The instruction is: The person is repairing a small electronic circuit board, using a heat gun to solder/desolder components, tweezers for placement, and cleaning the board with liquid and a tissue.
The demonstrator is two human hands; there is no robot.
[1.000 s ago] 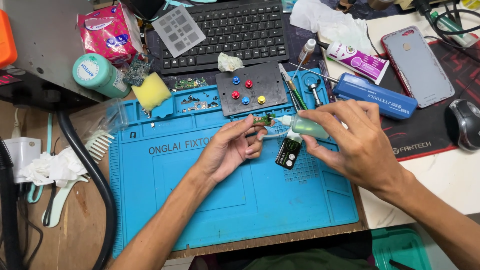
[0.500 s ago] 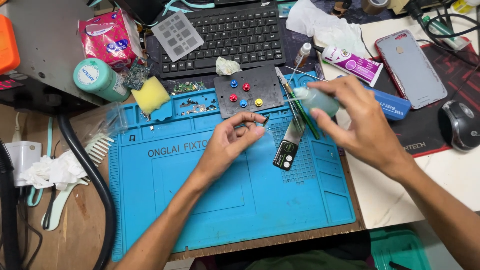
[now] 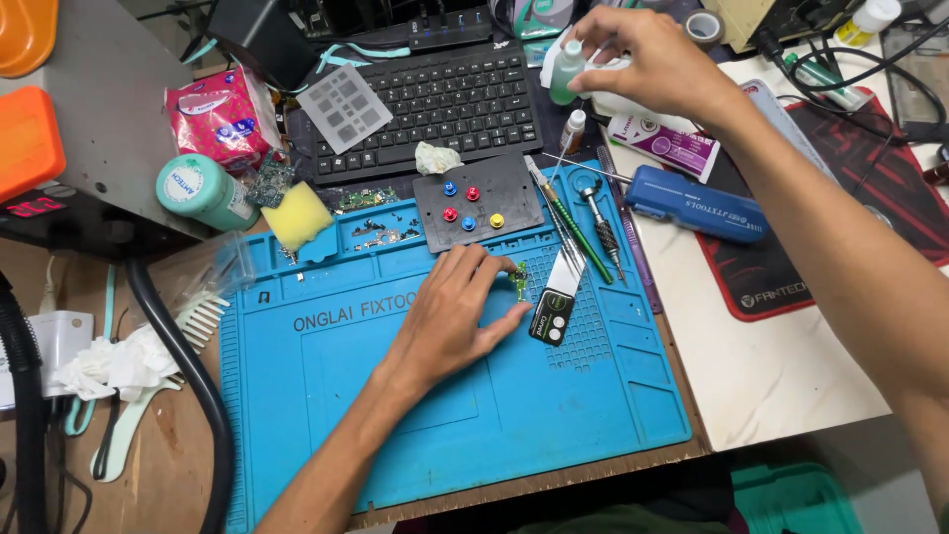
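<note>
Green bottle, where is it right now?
In the head view the small green bottle is at top centre-right, held in the right hand above the keyboard's right end.

a cluttered wooden desk [image 3: 178, 465] under even light, white board [image 3: 771, 366] at right.

A pink tissue packet [image 3: 219, 117] lies well to the left of the right grip [image 3: 643, 59], up beside the keyboard, with a teal round-lidded tub [image 3: 201, 191] and its white label just below it. Just under the right grip lies a flat white-and-purple package [image 3: 664, 144]. A small red-lit display [image 3: 32, 207] glows at the far left edge, well away from the left grip [image 3: 463, 311].
</note>
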